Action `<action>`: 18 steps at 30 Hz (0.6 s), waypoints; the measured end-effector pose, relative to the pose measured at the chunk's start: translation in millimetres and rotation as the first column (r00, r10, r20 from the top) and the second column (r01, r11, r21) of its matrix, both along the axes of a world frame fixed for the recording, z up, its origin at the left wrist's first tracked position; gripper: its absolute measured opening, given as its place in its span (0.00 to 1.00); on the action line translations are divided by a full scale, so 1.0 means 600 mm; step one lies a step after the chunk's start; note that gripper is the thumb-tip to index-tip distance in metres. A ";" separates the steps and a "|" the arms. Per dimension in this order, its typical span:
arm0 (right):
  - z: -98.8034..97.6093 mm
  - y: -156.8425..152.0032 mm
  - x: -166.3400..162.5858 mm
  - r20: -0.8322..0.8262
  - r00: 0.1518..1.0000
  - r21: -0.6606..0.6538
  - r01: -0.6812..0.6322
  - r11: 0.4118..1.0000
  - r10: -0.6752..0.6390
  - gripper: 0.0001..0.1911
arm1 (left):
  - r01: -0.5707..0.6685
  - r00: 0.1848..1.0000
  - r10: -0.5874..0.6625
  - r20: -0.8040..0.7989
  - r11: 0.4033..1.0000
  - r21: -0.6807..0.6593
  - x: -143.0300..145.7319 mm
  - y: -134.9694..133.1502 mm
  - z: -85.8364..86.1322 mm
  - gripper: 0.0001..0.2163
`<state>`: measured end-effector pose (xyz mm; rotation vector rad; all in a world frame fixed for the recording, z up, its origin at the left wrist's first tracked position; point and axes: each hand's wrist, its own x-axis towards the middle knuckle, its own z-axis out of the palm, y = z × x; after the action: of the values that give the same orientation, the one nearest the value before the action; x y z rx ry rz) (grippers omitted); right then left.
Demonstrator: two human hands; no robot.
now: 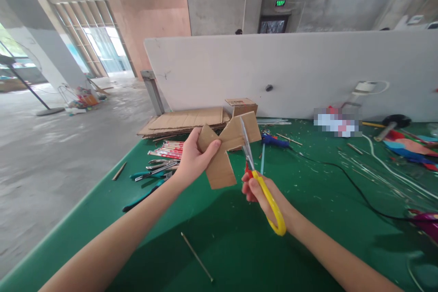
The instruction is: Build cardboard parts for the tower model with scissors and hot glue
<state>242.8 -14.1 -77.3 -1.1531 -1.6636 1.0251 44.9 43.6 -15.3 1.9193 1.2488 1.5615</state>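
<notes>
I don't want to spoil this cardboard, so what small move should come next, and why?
Perhaps squeeze the scissors gently: one blade lies across the cardboard near its right end, while your left hand grips it well clear.

One head-worn view: camera sat above the near side of the green desk [325,200], faced forward and down. Cardboard piece [221,171] close, near mid-frame; wide field also caught concrete floor [112,109] at left, white partition [219,68] beyond.

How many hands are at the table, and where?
2: the left hand grips the cut cardboard piece; the right hand, to its right, holds the yellow-handled scissors. No others show.
</notes>
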 end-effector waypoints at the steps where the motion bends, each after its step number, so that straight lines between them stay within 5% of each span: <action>1: 0.001 -0.001 -0.001 0.005 1.000 -0.021 0.021 1.000 -0.021 0.25 | 0.008 1.000 -0.008 0.003 1.000 -0.003 0.000 0.000 0.000 0.12; 10: -0.015 -0.003 0.000 0.134 0.985 0.018 0.107 0.994 -0.109 0.25 | 0.028 0.998 -0.027 0.051 0.999 -0.034 0.009 -0.001 -0.009 0.11; 18: -0.008 -0.006 0.003 0.146 0.989 0.084 -0.047 0.995 0.034 0.24 | 0.032 0.996 -0.023 0.083 0.994 -0.109 0.000 -0.009 -0.011 0.12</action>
<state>244.6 -17.4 -82.1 -1.1632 -1.8341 0.9022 45.1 38.1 -21.7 1.7789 1.2419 1.5086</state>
